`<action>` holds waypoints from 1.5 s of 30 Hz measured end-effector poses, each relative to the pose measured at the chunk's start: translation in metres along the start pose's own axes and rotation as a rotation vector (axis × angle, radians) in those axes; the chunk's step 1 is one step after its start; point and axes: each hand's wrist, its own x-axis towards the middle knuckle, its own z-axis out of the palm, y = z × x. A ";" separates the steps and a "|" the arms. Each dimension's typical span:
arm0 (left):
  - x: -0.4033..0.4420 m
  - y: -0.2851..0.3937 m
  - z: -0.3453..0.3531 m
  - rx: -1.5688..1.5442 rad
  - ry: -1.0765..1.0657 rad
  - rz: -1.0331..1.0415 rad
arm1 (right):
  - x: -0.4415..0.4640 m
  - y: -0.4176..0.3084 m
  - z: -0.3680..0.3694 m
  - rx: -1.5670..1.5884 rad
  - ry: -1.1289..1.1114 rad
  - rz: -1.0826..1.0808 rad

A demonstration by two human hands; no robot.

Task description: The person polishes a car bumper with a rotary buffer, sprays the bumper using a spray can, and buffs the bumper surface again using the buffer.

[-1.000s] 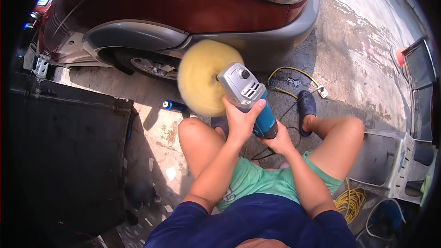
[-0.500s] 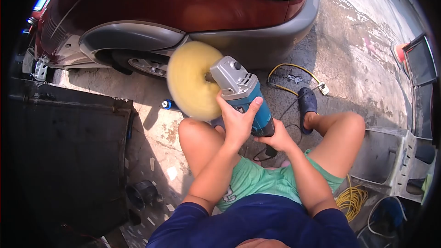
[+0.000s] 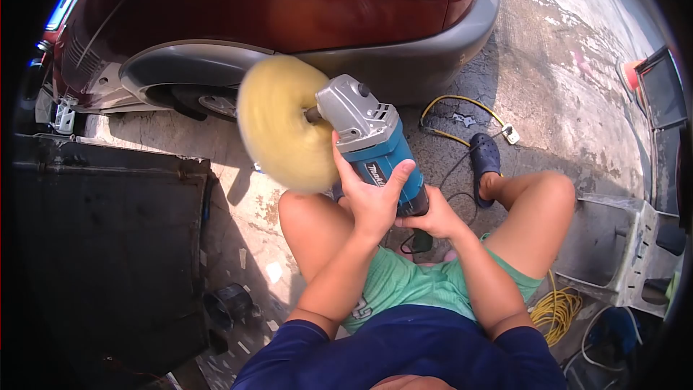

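A blue and silver power polisher (image 3: pixel 372 137) is in both of my hands, over my lap. My left hand (image 3: pixel 368 198) wraps around its body just behind the metal head, with the thumb across the top. Around the dark rear end closes my right hand (image 3: pixel 437 215). The round yellow polishing pad (image 3: pixel 281 123) is blurred, as if spinning. It is tilted edge-up in front of the car's grey wheel arch and lower trim (image 3: pixel 195 61); I cannot tell whether it touches them. Part of the wheel (image 3: pixel 216 103) is hidden behind the pad.
The dark red car (image 3: pixel 289 7) spans the top. A dark panel (image 3: pixel 101 245) lies at left, near a black cylindrical part (image 3: pixel 229 305). A yellow cord (image 3: pixel 462 99) with a white socket (image 3: pixel 510 134) lies ahead. Coiled yellow cord (image 3: pixel 556 315) and a grey plastic piece (image 3: pixel 606 245) are at right.
The polisher has moved left and slightly up, its pad now showing more of its edge and covering more of the wheel. Both hands still hold it.
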 end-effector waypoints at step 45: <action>-0.008 -0.110 0.027 0.160 -0.021 -0.257 | -0.021 0.051 -0.029 0.175 0.140 0.301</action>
